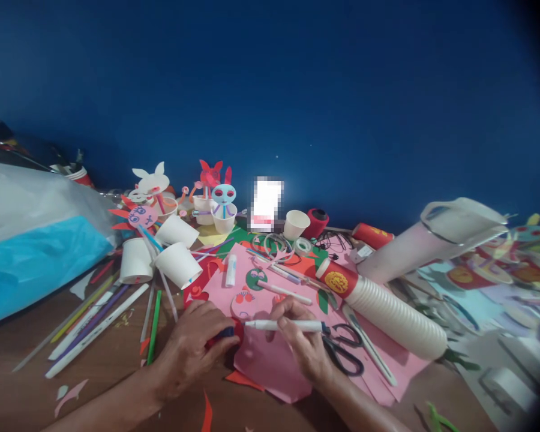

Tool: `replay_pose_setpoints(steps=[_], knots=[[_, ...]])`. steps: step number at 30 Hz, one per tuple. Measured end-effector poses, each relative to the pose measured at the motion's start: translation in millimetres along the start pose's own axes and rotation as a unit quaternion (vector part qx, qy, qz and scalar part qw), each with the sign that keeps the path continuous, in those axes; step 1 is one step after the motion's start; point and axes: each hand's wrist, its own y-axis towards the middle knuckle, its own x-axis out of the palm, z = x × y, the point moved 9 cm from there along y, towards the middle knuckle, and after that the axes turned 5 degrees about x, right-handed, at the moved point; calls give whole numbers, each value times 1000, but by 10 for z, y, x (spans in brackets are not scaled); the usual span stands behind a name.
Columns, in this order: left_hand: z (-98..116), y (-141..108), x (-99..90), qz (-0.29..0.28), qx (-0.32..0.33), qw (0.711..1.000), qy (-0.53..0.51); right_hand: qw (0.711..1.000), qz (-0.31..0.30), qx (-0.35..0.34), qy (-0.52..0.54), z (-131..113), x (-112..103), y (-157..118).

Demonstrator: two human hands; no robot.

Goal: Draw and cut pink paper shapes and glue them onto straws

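My right hand (299, 339) is closed around a white marker (265, 325), held nearly level with its tip to the left. My left hand (198, 336) is closed on a small dark blue piece (227, 332) that looks like a marker cap. Something red shows under its fingers, partly hidden. Both hands are over pink paper (274, 372). Just beyond them lie a pale pink paper face (243, 305) with red eyes and a green paper face (256, 278). Black-handled scissors (344, 354) rest beside my right hand.
A stack of paper cups (396, 315) and a box cutter (371, 348) lie to the right. At left are tipped white cups (179, 265), markers (96, 330) and a blue-white bag (45, 252). Paper-cup figures (224, 207) and a glowing, pixelated screen (266, 201) stand near the blue wall.
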Motion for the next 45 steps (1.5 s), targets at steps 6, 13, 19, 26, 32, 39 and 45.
replay_pose_setpoints(steps=[6, 13, 19, 26, 32, 39, 45], knots=[[12, -17, 7, 8, 8, 1000, 16, 1000, 17, 19, 9, 45, 5, 3], [30, 15, 19, -39, -15, 999, 8, 999, 29, -22, -31, -129, -13, 19], [66, 16, 6, -34, 12, 999, 35, 993, 98, 7, -67, -50, -160, 51], [49, -7, 32, -22, 2, 999, 33, 983, 86, 29, -157, 98, -153, 53], [14, -34, 103, -63, 1, 997, 40, 975, 63, 14, -214, 87, -72, 61], [-14, -50, 188, -100, -12, 994, 35, 976, 58, -1, -209, 70, -54, 49], [-14, -43, 212, -118, -22, 992, 29, 974, 59, -4, -219, 88, -61, 42]])
